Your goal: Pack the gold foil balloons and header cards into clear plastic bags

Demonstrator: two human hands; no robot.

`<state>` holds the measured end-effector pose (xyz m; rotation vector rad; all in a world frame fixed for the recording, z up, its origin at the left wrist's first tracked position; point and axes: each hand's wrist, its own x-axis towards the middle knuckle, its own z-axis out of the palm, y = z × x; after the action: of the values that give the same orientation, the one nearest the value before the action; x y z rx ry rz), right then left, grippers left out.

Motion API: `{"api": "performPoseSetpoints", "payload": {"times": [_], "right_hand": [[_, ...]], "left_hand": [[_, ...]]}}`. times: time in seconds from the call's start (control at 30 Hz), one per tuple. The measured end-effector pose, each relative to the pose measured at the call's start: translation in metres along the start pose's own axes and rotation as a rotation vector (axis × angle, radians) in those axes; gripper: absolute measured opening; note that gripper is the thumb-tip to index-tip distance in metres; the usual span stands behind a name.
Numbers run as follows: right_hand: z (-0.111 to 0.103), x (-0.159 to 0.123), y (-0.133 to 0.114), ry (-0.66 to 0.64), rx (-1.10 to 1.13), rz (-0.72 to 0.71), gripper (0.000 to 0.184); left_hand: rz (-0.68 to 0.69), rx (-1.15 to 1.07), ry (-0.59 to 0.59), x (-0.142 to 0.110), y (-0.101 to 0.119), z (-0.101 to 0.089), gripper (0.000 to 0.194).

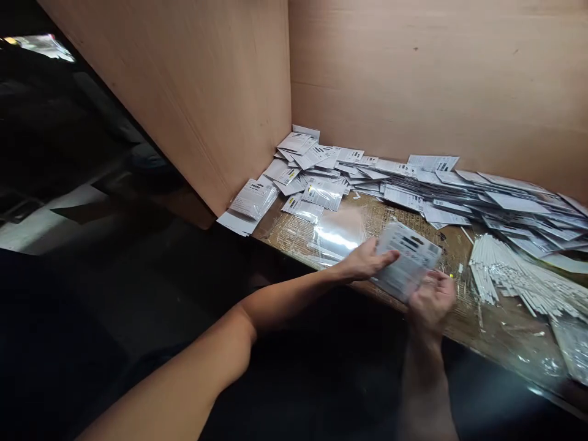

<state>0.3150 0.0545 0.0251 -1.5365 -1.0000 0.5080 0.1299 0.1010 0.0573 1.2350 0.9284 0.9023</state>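
"Just right of centre in the frame, where's the packet (402,264), exactly?"

"Above the near edge of the table (498,334), tilted, with both hands on it. I can't tell whether it's one card or a few together."

"How are the hands set?"

"The left hand (366,261) is closed on the left edge, thumb flat across the printed face. The right hand (432,298) has its fingers drawn in at the lower right corner; it's blurred, so the exact pinch is hard to read."

"Heavy, would you say?"

"Light, I'd guess. Card inside clear plastic, by the look of it: fairly stiff when flat, but it would crease if squeezed at a corner."

"Slippery?"

"Probably. The plastic shines, so I'd expect it to slide against its neighbours. Best held by opposite edges, thumb on top and fingers beneath, without pressing the middle."

"And what lies about?"

"A long heap of packets (459,195) runs along the back board (436,73) towards the right edge, with a small stack (254,199) left of centre. A clear sheet (337,233) lies beside the left hand, glossy and likely floppy. The white sticks (509,275), at the right, look thin and easily scattered."
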Motion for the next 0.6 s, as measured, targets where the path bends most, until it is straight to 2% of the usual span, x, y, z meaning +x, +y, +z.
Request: {"api": "performPoseSetpoints", "payload": {"times": [0.03,0.1,0.2,0.27,0.33,0.4,0.43,0.53,0.6], "right_hand": [[0.016,-0.015,-0.014,-0.074,0.085,0.006,0.040],[0.044,-0.034,-0.040,-0.241,0.205,0.047,0.040],[0.068,-0.042,-0.063,-0.488,0.199,0.052,0.039],[0.074,-0.042,-0.066,-0.610,0.142,0.036,0.038],[0.077,-0.044,-0.062,-0.716,0.075,0.022,0.038],[0.078,-0.047,-0.057,-0.787,-0.012,-0.021,0.037],[0.077,-0.049,-0.055,-0.814,-0.056,-0.049,0.035],[0.071,-0.050,-0.052,-0.878,-0.152,-0.120,0.029],[0.063,-0.046,-0.052,-0.887,-0.209,-0.151,0.026]], "left_hand": [[0.047,-0.053,0.047,-0.019,0.004,-0.022,0.057],[0.097,-0.084,0.111,-0.053,0.014,-0.077,0.065],[0.093,0.024,0.336,-0.087,0.037,-0.179,0.076],[0.044,0.234,0.457,-0.098,0.057,-0.244,0.083],[-0.014,0.581,0.650,-0.100,0.072,-0.294,0.081],[-0.019,0.825,0.760,-0.093,0.072,-0.323,0.081],[-0.032,0.966,0.763,-0.087,0.066,-0.330,0.084],[-0.105,1.338,0.663,-0.069,0.034,-0.337,0.084],[-0.130,1.415,0.653,-0.060,0.016,-0.335,0.080]]}}
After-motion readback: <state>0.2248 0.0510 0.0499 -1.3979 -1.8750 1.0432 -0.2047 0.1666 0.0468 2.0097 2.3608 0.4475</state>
